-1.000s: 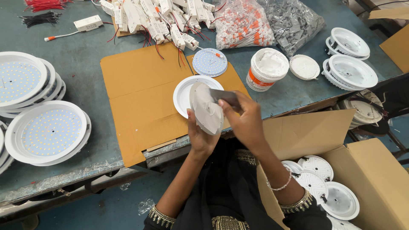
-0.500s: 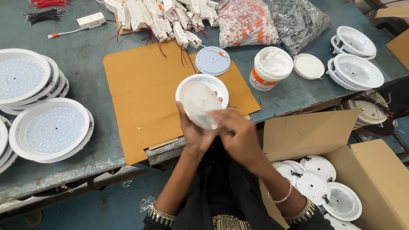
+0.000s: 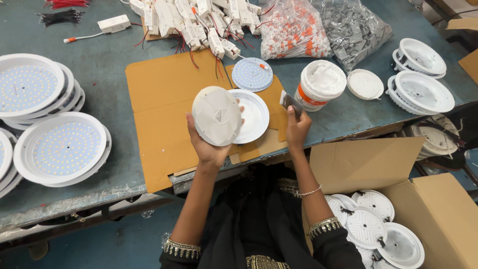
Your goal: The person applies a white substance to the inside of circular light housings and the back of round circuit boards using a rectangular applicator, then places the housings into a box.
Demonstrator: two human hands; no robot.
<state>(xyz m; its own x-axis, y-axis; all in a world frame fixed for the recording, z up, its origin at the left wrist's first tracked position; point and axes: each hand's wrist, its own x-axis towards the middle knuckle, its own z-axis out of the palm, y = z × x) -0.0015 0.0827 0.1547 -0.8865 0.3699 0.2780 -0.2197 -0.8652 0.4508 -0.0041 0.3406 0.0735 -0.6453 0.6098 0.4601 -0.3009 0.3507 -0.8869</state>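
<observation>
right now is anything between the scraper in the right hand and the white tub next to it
Nothing visible. The right hand holds the scraper just left of the open white tub, with only bare cardboard and tabletop between them.

The disc (image 3: 216, 115) in my left hand (image 3: 206, 147) is plain white; at three o'clock stands a white tub (image 3: 321, 85) banded orange, on a teal counter (image 3: 99, 60) with brown cardboard (image 3: 159, 94).
</observation>
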